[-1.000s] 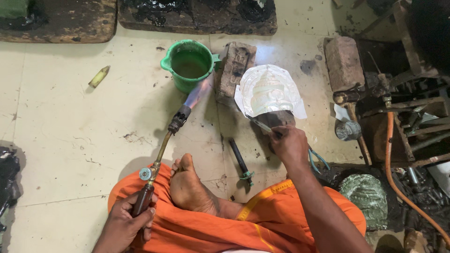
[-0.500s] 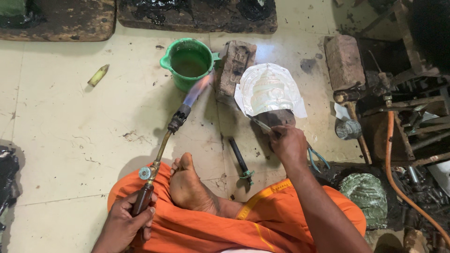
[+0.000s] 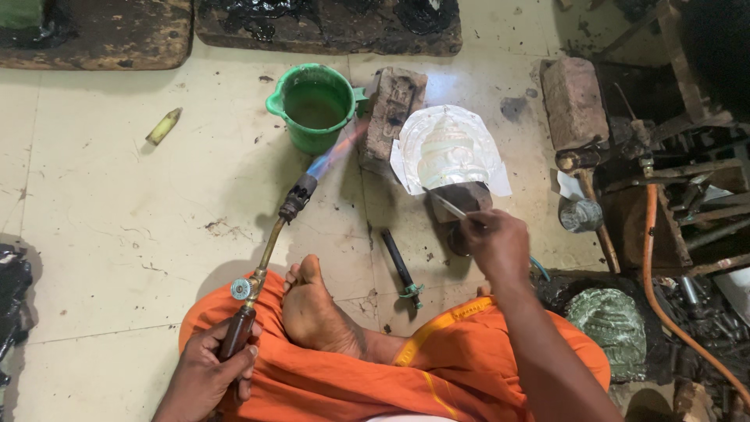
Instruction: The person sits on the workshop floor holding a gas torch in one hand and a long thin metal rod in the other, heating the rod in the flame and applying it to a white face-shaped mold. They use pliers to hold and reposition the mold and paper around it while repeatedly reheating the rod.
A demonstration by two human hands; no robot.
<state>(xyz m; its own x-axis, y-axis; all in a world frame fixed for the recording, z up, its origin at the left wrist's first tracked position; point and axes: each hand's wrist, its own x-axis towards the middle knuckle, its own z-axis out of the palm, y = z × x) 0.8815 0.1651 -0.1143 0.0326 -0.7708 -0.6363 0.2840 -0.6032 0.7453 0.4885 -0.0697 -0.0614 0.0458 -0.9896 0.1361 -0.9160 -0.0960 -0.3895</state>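
Nearest, the person sits cross-legged on the floor (image 3: 117, 234) in an orange cloth (image 3: 351, 383), one bare foot (image 3: 312, 312) turned up. The left hand (image 3: 205, 373) is closed around the dark handle of a torch (image 3: 266, 250), whose brass tube slants up and right over the floor; a blue flame (image 3: 332, 156) leaves its tip toward a brick (image 3: 394, 109). The right hand (image 3: 496, 246) pinches a thin rod (image 3: 447, 205), its tip resting at the lower edge of an embossed silver sheet (image 3: 453, 152) propped on a dark block (image 3: 462, 199). A dark tool (image 3: 400, 264) lies on the floor between foot and right hand. Farther off, a green mug (image 3: 312, 105) stands just left of the brick. An orange hose (image 3: 664, 297) runs down the right side.
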